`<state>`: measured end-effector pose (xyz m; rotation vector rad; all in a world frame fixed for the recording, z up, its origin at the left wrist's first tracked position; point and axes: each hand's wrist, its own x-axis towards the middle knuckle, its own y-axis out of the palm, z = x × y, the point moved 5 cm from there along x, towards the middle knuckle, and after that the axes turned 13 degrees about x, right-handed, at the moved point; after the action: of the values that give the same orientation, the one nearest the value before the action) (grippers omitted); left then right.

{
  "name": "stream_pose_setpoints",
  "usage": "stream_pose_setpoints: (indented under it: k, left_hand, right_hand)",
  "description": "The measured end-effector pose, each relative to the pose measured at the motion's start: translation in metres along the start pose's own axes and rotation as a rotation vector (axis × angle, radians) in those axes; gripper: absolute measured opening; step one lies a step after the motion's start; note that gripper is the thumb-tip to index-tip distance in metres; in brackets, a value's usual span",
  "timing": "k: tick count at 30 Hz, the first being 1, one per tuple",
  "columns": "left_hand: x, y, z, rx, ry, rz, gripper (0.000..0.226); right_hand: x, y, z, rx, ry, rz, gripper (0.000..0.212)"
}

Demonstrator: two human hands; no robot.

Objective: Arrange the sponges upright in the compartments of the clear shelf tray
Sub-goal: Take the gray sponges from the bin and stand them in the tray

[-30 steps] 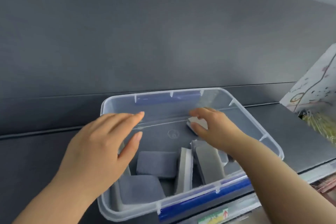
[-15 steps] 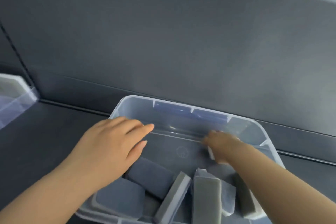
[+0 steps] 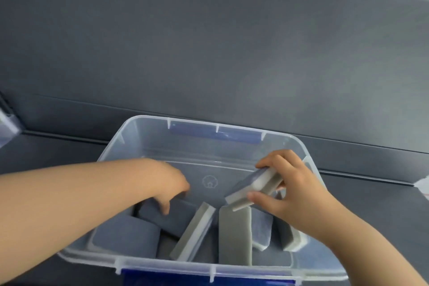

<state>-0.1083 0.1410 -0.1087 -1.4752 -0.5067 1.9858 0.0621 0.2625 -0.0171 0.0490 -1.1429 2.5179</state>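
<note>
You have two grips working in one clear tray (image 3: pixel 120 144), which sits on the dark shelf (image 3: pixel 46 158).

Your right grip (image 3: pixel 294 193) pinches the lifted sponge (image 3: pixel 250 189), thumb on its near long edge and fingers curled over its far end. That sponge hangs tilted over the tray's right half, dark face up and pale layer toward you, above the others.

Your left grip (image 3: pixel 169 183) reaches down into the left half, its fingertips (image 3: pixel 165 210) touching a flat dark sponge (image 3: pixel 178 216). The back of the hand hides most of them, so I cannot tell whether they pinch it or only rest on it.

Six sponges lie in the tray, which makes seven with the one you hold:
- Two lie flat, dark face up: the one under your left grip and the corner sponge (image 3: pixel 125 237), just beside it at the near left.
- One leaning sponge (image 3: pixel 192 231) stands tilted on a long edge in the middle.
- Three crowd together on the right, roughly on edge: the grey-faced sponge (image 3: pixel 234 237), the blue-grey sponge (image 3: pixel 262 227) and the pale-edged sponge (image 3: pixel 293 238), which sits below your right wrist.

The tray has two blue clips, the far clip (image 3: pixel 216 132) and the near clip (image 3: pixel 209 281). One more clear container (image 3: pixel 7 130) shows at the shelf's left edge.
</note>
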Motion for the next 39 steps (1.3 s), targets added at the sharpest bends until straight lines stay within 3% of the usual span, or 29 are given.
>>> stream_pose_setpoints:
  k: [4, 7, 9, 13, 16, 19, 21, 25, 30, 34, 39]
  left_hand:
    - [0.001, 0.006, 0.003, -0.241, 0.104, 0.085, 0.068]
    - [-0.001, 0.017, -0.001, -0.255, 0.094, 0.15, 0.076]
    - [-0.002, 0.016, -0.005, -0.26, 0.072, 0.104, 0.068]
    - [-0.008, 0.004, 0.002, -0.397, -0.073, -0.156, 0.05]
    - [-0.017, -0.004, 0.021, -0.57, -0.211, -0.419, 0.053]
    - [-0.042, -0.015, 0.033, -0.906, -0.329, -0.714, 0.037]
    - [-0.053, -0.019, 0.031, -1.267, -0.299, -0.788, 0.039]
    - [-0.063, -0.03, 0.011, -1.928, -0.001, -0.775, 0.061]
    - [-0.067, -0.026, 0.011, -2.299, 0.077, -0.634, 0.06]
    - [-0.063, -0.015, 0.025, -2.416, 0.045, -0.643, 0.059]
    - [-0.059, -0.022, 0.015, -2.254, 0.085, -0.525, 0.068]
  right_hand:
    - [-0.011, 0.002, -0.003, 0.039, 0.025, -0.031, 0.039]
    - [-0.012, 0.004, -0.004, 0.051, 0.055, -0.043, 0.04]
    - [-0.01, 0.006, -0.003, 0.044, 0.07, -0.041, 0.041]
    - [-0.003, 0.004, 0.0, 0.012, 0.109, -0.084, 0.036]
    - [0.002, 0.001, 0.002, -0.054, 0.145, -0.134, 0.05]
    - [0.007, 0.003, 0.005, -0.123, 0.159, -0.126, 0.065]
    - [0.011, 0.008, 0.008, -0.107, 0.154, -0.105, 0.059]
    - [0.02, 0.017, 0.016, 0.004, 0.107, -0.123, 0.037]
    - [0.019, 0.006, 0.013, 0.272, 0.205, -0.202, 0.025]
    - [0.014, -0.003, 0.003, 0.55, 0.289, -0.309, 0.019]
    - [0.015, 0.006, -0.009, 0.764, 0.347, -0.324, 0.031]
